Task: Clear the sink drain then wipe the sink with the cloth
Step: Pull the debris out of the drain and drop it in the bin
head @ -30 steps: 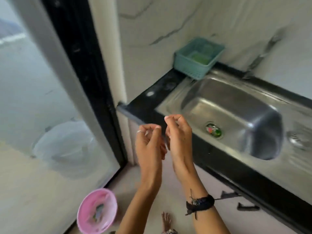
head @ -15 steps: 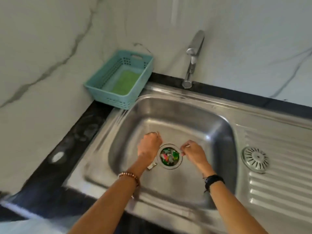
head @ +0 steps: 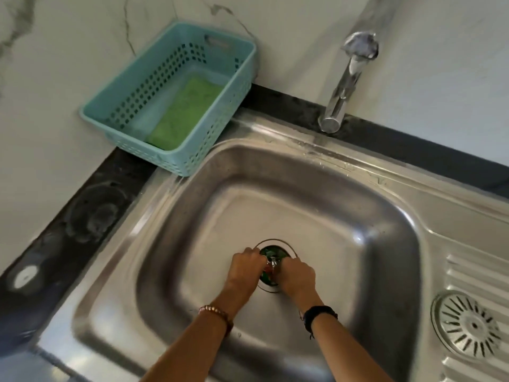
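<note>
Both hands met over the drain (head: 276, 264) at the sink (head: 385, 221) floor: left hand (head: 246, 268) and right hand (head: 296, 275) curled, pinching its small metal knob (head: 273, 262) between them. The green cloth (head: 185, 114) lay well apart, inside the basket (head: 234, 106) at the counter's back-left corner.

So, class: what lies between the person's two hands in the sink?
In the head view, the left hand and right hand flank the drain, where a small metal piece stands among green and red debris.

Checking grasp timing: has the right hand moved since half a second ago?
Yes. The right hand moved left, from beside the drain rim to over it.
</note>
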`<state>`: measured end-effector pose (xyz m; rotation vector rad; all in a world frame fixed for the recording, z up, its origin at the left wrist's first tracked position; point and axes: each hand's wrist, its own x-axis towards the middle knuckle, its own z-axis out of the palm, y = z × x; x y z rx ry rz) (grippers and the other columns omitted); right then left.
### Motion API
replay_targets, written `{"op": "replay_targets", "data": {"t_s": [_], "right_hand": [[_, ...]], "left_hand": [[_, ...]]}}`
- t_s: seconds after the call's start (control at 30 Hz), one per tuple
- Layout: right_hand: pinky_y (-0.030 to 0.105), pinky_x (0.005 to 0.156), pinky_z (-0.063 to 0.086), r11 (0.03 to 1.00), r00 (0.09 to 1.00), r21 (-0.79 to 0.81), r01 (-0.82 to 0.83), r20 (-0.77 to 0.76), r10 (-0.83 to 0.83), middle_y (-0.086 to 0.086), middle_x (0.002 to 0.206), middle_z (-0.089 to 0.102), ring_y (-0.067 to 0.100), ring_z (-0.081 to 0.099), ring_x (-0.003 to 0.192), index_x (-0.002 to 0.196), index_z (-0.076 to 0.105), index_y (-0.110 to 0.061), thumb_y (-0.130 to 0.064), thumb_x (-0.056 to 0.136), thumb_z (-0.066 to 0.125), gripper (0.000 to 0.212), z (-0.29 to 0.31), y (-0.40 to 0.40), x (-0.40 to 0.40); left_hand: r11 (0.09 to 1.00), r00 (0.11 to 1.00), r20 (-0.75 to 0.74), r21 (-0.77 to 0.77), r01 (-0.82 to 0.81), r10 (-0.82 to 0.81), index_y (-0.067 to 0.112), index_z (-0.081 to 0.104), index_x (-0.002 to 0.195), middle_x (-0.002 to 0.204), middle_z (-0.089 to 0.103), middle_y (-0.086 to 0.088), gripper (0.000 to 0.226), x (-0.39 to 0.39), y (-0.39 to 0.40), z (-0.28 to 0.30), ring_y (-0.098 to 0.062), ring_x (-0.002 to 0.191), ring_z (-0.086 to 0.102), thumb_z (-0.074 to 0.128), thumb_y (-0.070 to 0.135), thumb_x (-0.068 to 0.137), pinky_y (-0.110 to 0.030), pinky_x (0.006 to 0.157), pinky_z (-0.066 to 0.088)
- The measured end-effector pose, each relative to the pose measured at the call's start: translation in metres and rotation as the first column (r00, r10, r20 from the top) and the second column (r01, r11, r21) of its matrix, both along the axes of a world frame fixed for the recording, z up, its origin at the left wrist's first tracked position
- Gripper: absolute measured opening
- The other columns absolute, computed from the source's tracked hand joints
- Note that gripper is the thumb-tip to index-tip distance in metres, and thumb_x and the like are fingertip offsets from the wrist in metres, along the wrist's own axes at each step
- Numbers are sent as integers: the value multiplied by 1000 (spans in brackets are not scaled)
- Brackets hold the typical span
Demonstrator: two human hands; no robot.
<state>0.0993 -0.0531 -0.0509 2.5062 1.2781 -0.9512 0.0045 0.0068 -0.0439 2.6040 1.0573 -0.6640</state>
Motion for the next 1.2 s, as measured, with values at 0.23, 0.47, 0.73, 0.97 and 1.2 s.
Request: {"op": "replay_targets", "data": {"t_s": [0.23, 0.47, 0.73, 0.97, 1.2], "right_hand": [[27, 68, 42, 991, 995, 95, 91, -46, -87, 6, 102, 70, 25, 66, 94, 100, 65, -12, -34, 94, 44, 31, -1, -5, -10], [28, 74, 42, 989, 988, 76, 126, -102, -118, 5, 107, 69, 23, 64, 100, 106, 64, -14, -25, 97, 38, 30, -7, 3, -26], [29, 74, 46, 889, 907, 220, 402, -232, -353, 9, 102, 71, 29, 64, 97, 94, 72, -16, -25, 88, 56, 20, 14, -10, -4], [39, 80, 53, 749, 712, 183, 637, -513, -480, 12, 90, 66, 26, 62, 85, 89, 71, -8, -16, 85, 64, 11, 23, -5, 1], [32, 79, 50, 855, 841, 205, 477, -390, -375, 13, 105, 69, 29, 63, 97, 97, 70, -8, -14, 89, 55, 18, 3, 10, -27]], "left_hand": [[938, 931, 125, -91, -334, 343, 11, 63, 102, 108, 66, -8, 18, -7, 4, 14, -27, 98, 64, 48, 13, 92, -35, 79, 50], [788, 778, 156, -241, -567, 608, 17, 68, 95, 95, 71, -6, 19, -22, 4, 23, -27, 90, 66, 50, 22, 90, -34, 78, 51], [699, 692, 159, -329, -635, 704, 16, 68, 99, 100, 70, -7, 20, -26, -3, 45, -28, 92, 64, 52, 22, 89, -32, 75, 47], [608, 590, 190, -420, -674, 785, 14, 70, 102, 101, 70, -9, 20, -29, -7, 65, -27, 93, 64, 56, 18, 89, -33, 78, 50], [538, 519, 180, -463, -704, 835, 10, 72, 96, 92, 72, -10, 18, -40, -4, 69, -27, 86, 67, 56, 13, 87, -34, 75, 53]]}}
